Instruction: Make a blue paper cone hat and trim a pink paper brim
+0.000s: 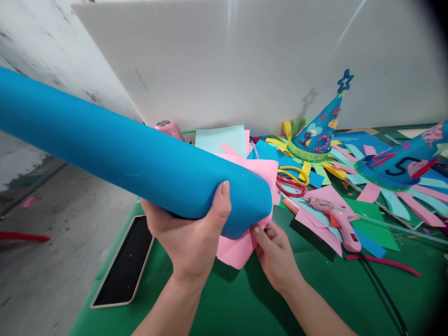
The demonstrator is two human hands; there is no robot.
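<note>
A long blue paper tube (115, 144) slants across the view from the upper left, tilted toward the table. My left hand (192, 233) wraps round it from below, thumb on top, near its right end. Against that end sits a sheet of pink paper (238, 254), which sticks out above and below the tube. My right hand (275, 252) pinches the pink paper's edge close to the tube's rim, thumb against fingers. The tube hides the middle of the pink sheet and part of my left hand's fingers.
A pink glue gun (338, 219) with a black cord rests on paper sheets at right. Yellow-handled (296, 175) and red-handled scissors lie behind it. Two decorated cone hats (315, 133) stand farther back. A phone (124, 266) lies on the green table (224, 312) at left; a white board (259, 60) rises behind.
</note>
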